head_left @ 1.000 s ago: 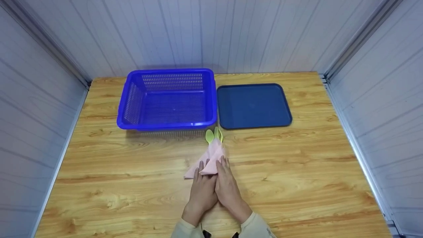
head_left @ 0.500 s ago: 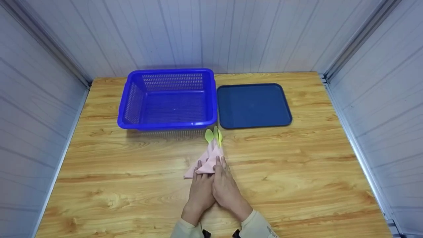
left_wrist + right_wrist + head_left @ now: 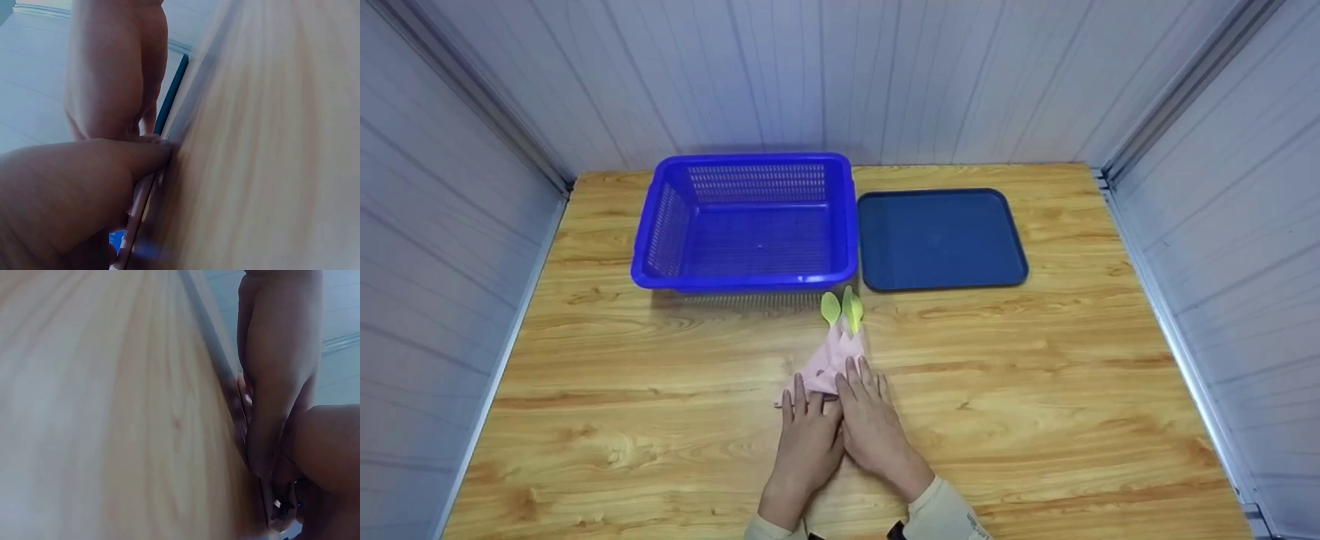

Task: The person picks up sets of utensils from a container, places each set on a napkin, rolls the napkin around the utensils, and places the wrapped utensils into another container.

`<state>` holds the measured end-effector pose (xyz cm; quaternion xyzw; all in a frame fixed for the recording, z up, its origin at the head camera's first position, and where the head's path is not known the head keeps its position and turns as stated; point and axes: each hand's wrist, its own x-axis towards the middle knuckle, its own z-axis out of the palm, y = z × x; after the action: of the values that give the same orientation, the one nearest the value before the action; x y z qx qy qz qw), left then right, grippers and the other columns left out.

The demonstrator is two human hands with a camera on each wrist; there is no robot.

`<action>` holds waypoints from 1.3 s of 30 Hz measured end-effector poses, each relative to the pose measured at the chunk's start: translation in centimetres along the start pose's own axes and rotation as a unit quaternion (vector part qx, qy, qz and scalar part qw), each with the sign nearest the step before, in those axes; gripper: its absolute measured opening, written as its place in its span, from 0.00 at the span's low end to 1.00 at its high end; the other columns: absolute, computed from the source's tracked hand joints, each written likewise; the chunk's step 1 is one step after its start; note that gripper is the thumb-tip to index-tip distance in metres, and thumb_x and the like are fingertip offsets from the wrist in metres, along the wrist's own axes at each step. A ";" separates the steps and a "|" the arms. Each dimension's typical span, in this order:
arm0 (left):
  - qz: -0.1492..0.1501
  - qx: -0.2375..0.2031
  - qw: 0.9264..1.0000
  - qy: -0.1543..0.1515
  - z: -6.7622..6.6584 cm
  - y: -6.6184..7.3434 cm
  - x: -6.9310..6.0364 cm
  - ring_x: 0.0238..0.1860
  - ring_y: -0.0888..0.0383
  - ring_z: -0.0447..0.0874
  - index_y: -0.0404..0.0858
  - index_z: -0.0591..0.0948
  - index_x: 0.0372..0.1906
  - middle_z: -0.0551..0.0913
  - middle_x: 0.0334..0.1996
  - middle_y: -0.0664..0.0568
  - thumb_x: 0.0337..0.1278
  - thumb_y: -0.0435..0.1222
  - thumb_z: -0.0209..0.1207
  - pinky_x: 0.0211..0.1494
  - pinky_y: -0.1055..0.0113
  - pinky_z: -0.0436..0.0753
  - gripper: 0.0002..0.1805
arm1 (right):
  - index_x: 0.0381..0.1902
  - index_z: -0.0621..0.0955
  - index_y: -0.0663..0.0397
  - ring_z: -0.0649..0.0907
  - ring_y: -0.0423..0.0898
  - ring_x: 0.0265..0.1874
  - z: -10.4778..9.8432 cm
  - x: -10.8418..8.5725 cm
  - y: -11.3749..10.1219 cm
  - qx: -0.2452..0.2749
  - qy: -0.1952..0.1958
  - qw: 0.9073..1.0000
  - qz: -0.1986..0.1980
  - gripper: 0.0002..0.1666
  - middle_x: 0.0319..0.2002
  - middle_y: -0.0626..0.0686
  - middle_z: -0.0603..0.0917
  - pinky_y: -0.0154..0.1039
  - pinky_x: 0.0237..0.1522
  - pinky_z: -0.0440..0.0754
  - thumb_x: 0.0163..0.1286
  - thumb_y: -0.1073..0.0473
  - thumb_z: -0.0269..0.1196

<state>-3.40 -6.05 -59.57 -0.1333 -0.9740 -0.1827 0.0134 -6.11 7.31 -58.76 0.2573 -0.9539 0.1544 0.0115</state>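
Left-hand fingers have slid back a little from the basket (image 3: 750,284) and fanned out more, and the spoon (image 3: 830,308) has crept a bit to the left along the basket's near side. I can see a pink napkin (image 3: 849,346) on the table (image 3: 997,390), just in front of the basket's near right corner. Green tools (image 3: 856,315) stick out of its top beside the spoon, toward the basket.

On the side of the napkin away from the basket, the left hand (image 3: 808,442) is wide open, with straight fingers, and one fingertip peeks out past the napkin's fold. Next to it, the right hand (image 3: 874,427) is open too, its straight fingers pressing on the napkin's right side. Both hands point toward the basket. I can't tell what the thumbs hold. A dark blue tray (image 3: 943,240) lies just right of the basket.
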 end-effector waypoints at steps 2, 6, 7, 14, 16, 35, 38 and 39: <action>0.001 0.003 1.000 -0.001 -0.1 -0.1 -0.2 0.70 0.27 0.47 0.48 0.75 0.66 0.72 0.62 0.36 0.64 0.43 0.56 0.67 0.32 0.49 0.25 | 0.69 0.66 0.66 0.52 0.62 0.73 0.0 0.0 -0.2 -0.004 -0.013 1.000 0.016 0.33 0.72 0.66 0.58 0.63 0.68 0.54 0.65 0.64 0.54; 0.002 0.005 1.000 0.003 -0.4 -0.4 -0.5 0.69 0.26 0.51 0.49 0.78 0.63 0.74 0.59 0.36 0.62 0.43 0.58 0.66 0.32 0.53 0.23 | 0.71 0.64 0.63 0.49 0.59 0.74 0.1 0.1 -0.5 -0.020 -0.034 0.998 0.039 0.34 0.74 0.63 0.55 0.61 0.69 0.52 0.68 0.60 0.52; -0.001 0.005 1.000 0.005 -0.6 -0.5 -0.6 0.68 0.26 0.52 0.50 0.79 0.62 0.74 0.59 0.36 0.62 0.43 0.58 0.66 0.32 0.54 0.23 | 0.72 0.64 0.62 0.48 0.59 0.74 0.1 0.1 -0.6 -0.024 -0.036 0.998 0.042 0.34 0.74 0.62 0.55 0.61 0.69 0.51 0.69 0.59 0.52; -0.054 -0.021 0.994 0.090 -2.1 -0.8 -0.5 0.61 0.32 0.69 0.43 0.85 0.47 0.78 0.55 0.39 0.58 0.40 0.63 0.62 0.38 0.67 0.13 | 0.72 0.65 0.59 0.49 0.58 0.74 0.2 0.2 -0.7 -0.047 -0.032 0.998 0.042 0.36 0.74 0.59 0.56 0.60 0.68 0.53 0.67 0.55 0.56; -0.058 -0.029 0.991 0.119 -2.5 -0.9 -0.3 0.60 0.34 0.71 0.41 0.85 0.46 0.79 0.54 0.39 0.58 0.38 0.63 0.61 0.40 0.69 0.12 | 0.71 0.65 0.59 0.49 0.58 0.74 0.2 0.2 -0.7 -0.051 -0.031 0.997 0.041 0.36 0.74 0.59 0.56 0.59 0.68 0.52 0.66 0.55 0.56; -0.055 -0.008 0.998 -0.008 -1.5 -0.5 0.3 0.71 0.35 0.55 0.35 0.73 0.66 0.66 0.69 0.41 0.64 0.43 0.58 0.67 0.35 0.56 0.28 | 0.39 0.87 0.56 0.78 0.54 0.52 -0.2 2.9 0.7 0.023 0.153 0.987 0.035 0.08 0.48 0.53 0.84 0.48 0.50 0.75 0.61 0.63 0.67; -0.056 -0.011 0.998 0.003 -1.4 -0.5 0.2 0.69 0.32 0.55 0.35 0.75 0.65 0.67 0.68 0.40 0.63 0.43 0.59 0.66 0.35 0.57 0.27 | 0.28 0.87 0.56 0.79 0.52 0.43 0.0 3.6 1.4 0.066 0.203 0.976 0.039 0.03 0.40 0.53 0.85 0.44 0.48 0.77 0.55 0.63 0.72; -0.059 -0.013 0.998 0.009 -1.3 -0.5 0.2 0.69 0.30 0.55 0.36 0.76 0.64 0.67 0.68 0.38 0.63 0.43 0.59 0.66 0.35 0.57 0.27 | 0.28 0.87 0.57 0.79 0.51 0.41 0.0 3.7 1.5 0.074 0.213 0.973 0.044 0.05 0.39 0.53 0.84 0.43 0.48 0.77 0.53 0.63 0.73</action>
<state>-3.75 -6.88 -58.49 -0.0737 -0.9776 -0.1971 0.0101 -10.04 6.73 -58.83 0.1767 -0.9259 0.2759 0.1882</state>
